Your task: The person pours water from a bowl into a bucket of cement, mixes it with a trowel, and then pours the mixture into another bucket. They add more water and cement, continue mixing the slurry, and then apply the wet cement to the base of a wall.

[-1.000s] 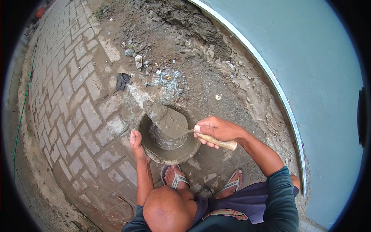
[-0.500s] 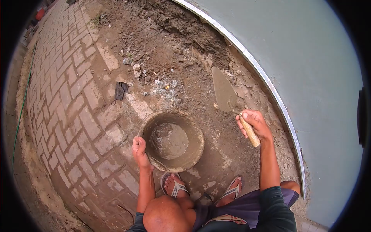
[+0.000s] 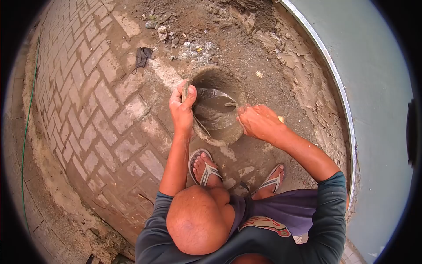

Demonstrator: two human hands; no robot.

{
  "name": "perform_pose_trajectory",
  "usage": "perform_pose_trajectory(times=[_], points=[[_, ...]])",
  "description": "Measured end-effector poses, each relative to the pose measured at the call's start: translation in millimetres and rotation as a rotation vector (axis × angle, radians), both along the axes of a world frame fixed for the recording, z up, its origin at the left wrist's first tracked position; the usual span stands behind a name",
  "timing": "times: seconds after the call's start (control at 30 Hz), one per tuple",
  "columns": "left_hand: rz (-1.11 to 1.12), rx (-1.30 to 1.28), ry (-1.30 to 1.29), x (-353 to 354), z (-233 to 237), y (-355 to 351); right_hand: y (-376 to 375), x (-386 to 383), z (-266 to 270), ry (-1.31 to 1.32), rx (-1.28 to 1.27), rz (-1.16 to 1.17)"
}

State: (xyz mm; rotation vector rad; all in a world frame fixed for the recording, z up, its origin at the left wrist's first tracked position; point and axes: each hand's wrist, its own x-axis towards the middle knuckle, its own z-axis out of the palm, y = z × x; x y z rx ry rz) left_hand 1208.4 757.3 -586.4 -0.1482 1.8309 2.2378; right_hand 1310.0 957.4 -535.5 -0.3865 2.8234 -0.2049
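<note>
A mortar-crusted bucket (image 3: 223,140) stands tilted before my feet, with wet grey mortar (image 3: 222,134) inside. My left hand (image 3: 182,108) is closed on its left rim, thumb over the edge. My right hand (image 3: 261,121) is wrapped round the handle of a trowel (image 3: 230,104) at the bucket's right side. The trowel's metal neck shows just past my fingers, and its blade is down inside the bucket against the mortar. Most of the handle is hidden by my hand; only its pale end shows behind my fist.
Brick paving (image 3: 96,114) spreads to the left, with a green hose (image 3: 27,132) along its far side. A dark crumpled cloth (image 3: 142,57) and small rubble (image 3: 162,33) lie beyond the bucket. On the right, a metal strip (image 3: 327,53) edges a smooth grey surface (image 3: 373,88), with spread mortar (image 3: 312,92) beside it.
My right hand has brought the trowel from over the soil at right down into the bucket. My left hand has tipped the bucket, which now sits farther forward and right in view.
</note>
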Motion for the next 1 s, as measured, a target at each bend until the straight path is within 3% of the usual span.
perform_pose_trajectory(times=[0.07,0.17,0.27,0.33,0.43,0.5,0.57,0.6,0.63,0.73,0.77,0.83,1.0], points=[[0.004,-0.016,0.013,-1,-5,-5,4,-4,12,-0.078,-0.007,-0.001],[-0.029,0.020,0.024,7,-4,-6,10,-25,6,0.120,0.108,-0.135],[-0.014,0.008,0.023,10,-1,-5,12,-52,-14,0.006,-0.005,0.000],[0.017,0.041,0.034,14,1,-4,5,-65,-5,-0.270,0.043,0.001],[0.046,0.042,0.030,9,-17,-14,17,-72,-4,-0.447,0.026,-0.056],[0.047,0.076,0.036,14,-7,-15,31,-64,-20,-0.356,-0.041,-0.032],[0.049,0.098,0.045,20,-12,-18,29,-56,-6,-0.867,-0.198,-0.165],[0.057,0.097,0.042,23,-12,-18,29,-40,-17,-0.868,-0.382,-0.207],[0.067,0.102,0.058,27,-11,-18,31,-27,-27,-0.872,-0.380,-0.197],[0.095,0.103,0.055,27,-15,-30,29,2,-35,-0.803,-0.729,-0.387],[0.106,0.113,0.040,27,-17,-34,29,5,-40,-0.808,-0.728,-0.385],[0.099,0.097,0.025,27,-18,-42,29,11,-51,-0.460,-0.599,-0.202],[0.157,0.155,-0.007,23,-41,-59,21,3,-7,-0.686,-0.720,-0.370]])
